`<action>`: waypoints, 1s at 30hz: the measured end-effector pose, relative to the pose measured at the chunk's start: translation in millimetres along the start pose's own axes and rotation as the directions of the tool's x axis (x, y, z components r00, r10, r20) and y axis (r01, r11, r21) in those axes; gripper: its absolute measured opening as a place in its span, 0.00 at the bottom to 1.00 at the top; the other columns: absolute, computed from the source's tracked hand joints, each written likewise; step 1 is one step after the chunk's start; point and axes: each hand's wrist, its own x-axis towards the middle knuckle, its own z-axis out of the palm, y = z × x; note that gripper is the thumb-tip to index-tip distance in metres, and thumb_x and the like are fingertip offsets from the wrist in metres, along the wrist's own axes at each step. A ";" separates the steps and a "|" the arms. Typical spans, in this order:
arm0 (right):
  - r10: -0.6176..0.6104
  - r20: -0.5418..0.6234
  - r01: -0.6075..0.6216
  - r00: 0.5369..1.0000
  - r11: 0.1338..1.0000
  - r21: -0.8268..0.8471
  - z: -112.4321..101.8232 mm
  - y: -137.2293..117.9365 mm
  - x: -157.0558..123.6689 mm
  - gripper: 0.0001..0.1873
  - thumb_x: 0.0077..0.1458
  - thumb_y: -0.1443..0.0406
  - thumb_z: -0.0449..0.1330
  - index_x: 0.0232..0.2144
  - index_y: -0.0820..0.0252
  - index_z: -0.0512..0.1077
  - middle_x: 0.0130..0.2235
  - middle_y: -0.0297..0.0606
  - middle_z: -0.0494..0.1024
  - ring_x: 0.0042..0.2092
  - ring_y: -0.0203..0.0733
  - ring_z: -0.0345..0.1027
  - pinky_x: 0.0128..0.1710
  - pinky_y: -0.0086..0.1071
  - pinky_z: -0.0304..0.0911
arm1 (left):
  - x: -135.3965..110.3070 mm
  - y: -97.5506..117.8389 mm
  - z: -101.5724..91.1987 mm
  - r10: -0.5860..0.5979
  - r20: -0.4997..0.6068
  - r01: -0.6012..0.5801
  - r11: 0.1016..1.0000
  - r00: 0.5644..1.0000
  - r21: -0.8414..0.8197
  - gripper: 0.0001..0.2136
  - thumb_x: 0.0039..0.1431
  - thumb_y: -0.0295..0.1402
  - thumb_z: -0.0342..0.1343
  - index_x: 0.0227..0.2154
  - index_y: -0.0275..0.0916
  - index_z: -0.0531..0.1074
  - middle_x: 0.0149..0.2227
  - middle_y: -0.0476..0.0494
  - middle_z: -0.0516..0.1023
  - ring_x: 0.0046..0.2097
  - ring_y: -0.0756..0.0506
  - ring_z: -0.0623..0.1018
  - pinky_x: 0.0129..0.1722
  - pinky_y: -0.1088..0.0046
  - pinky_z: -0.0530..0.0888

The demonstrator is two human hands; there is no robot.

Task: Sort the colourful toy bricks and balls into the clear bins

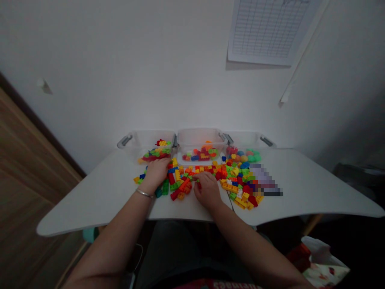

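Observation:
My left hand [158, 171], with a bangle [144, 193] on its wrist, lies over the left part of a pile of toy building bricks, close to the left bin. Its fingertips are dark and partly hidden, so I cannot tell whether it holds anything. My right hand [208, 189] rests at the middle of the pile. Its fingers reach left among the bricks, with the thumb apart from them; no held brick is plain. Between the hands lie an orange brick [185, 185], a yellow brick [177, 175] and several green and red ones.
Three clear bins stand along the wall: a left bin [150, 138] and a middle bin [200, 136] with bricks, and a right bin [248, 138] with coloured round pieces. More bricks [240, 186] spread right, beside a blurred flat object [264, 178]. The white table [315, 188] has a curved front edge.

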 end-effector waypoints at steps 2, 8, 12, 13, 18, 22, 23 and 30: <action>-0.008 0.000 0.008 1.000 1.000 0.000 -0.5 0.0 -0.1 0.13 0.50 0.74 0.54 0.37 0.58 0.72 0.36 0.40 0.77 0.43 0.46 0.67 0.47 0.40 0.62 | 5.2 1.5 -0.1 0.003 0.033 -0.003 1.000 0.999 0.008 0.21 0.61 0.25 0.41 0.55 0.41 0.69 0.56 0.40 0.73 0.52 0.41 0.74 0.50 0.64 0.69; -0.034 0.019 0.034 0.999 0.999 0.006 -0.9 0.4 -1.1 0.12 0.51 0.73 0.53 0.36 0.59 0.72 0.36 0.40 0.78 0.41 0.45 0.68 0.45 0.39 0.62 | 13.9 10.4 5.3 -0.014 0.068 0.012 0.999 0.998 0.030 0.21 0.61 0.24 0.41 0.53 0.39 0.70 0.52 0.36 0.73 0.48 0.42 0.76 0.46 0.67 0.71; -0.039 0.009 0.039 0.999 0.999 0.005 -0.7 1.1 -1.0 0.12 0.51 0.73 0.53 0.36 0.59 0.72 0.35 0.40 0.77 0.41 0.45 0.68 0.45 0.38 0.62 | 16.9 10.5 12.6 0.001 0.078 -0.004 0.999 0.997 0.036 0.19 0.61 0.25 0.41 0.49 0.38 0.73 0.49 0.36 0.74 0.46 0.42 0.77 0.46 0.66 0.71; -0.043 0.004 0.043 0.999 0.999 0.006 -0.6 1.4 -1.0 0.12 0.51 0.73 0.53 0.36 0.59 0.73 0.35 0.40 0.77 0.41 0.45 0.68 0.45 0.38 0.62 | 17.5 9.5 13.9 0.006 0.080 -0.009 0.999 0.997 0.037 0.19 0.61 0.25 0.41 0.49 0.38 0.74 0.49 0.36 0.74 0.46 0.42 0.77 0.48 0.65 0.70; -0.047 0.000 0.047 0.999 0.999 0.009 0.0 2.8 -0.9 0.12 0.51 0.73 0.53 0.35 0.59 0.73 0.35 0.39 0.77 0.41 0.45 0.67 0.45 0.38 0.62 | 18.9 4.7 16.5 0.026 0.084 -0.029 0.999 0.996 0.035 0.18 0.59 0.24 0.43 0.46 0.38 0.75 0.48 0.35 0.76 0.49 0.40 0.76 0.51 0.62 0.69; -0.052 0.014 0.052 0.999 0.999 -0.003 1.1 3.7 -0.8 0.11 0.51 0.73 0.54 0.35 0.60 0.73 0.34 0.40 0.77 0.41 0.45 0.67 0.45 0.37 0.62 | 17.3 4.7 17.6 0.018 0.082 -0.021 0.999 0.996 0.038 0.16 0.59 0.26 0.45 0.44 0.35 0.76 0.42 0.32 0.78 0.47 0.39 0.77 0.49 0.63 0.70; -0.053 0.018 0.053 0.998 0.999 -0.006 1.3 3.8 -0.8 0.11 0.51 0.73 0.54 0.35 0.60 0.73 0.34 0.40 0.77 0.41 0.45 0.67 0.45 0.37 0.62 | 16.9 4.9 18.0 0.009 0.081 -0.012 0.999 0.997 0.042 0.15 0.60 0.27 0.45 0.44 0.34 0.76 0.41 0.31 0.79 0.46 0.39 0.77 0.48 0.63 0.70; -0.048 0.022 0.048 0.999 0.999 -0.008 0.8 2.8 -1.1 0.11 0.50 0.74 0.55 0.34 0.59 0.74 0.33 0.39 0.77 0.40 0.45 0.67 0.44 0.37 0.62 | 18.3 5.9 17.1 -0.021 0.072 0.017 0.998 0.997 0.053 0.15 0.59 0.29 0.47 0.44 0.35 0.76 0.39 0.30 0.80 0.43 0.36 0.78 0.43 0.60 0.72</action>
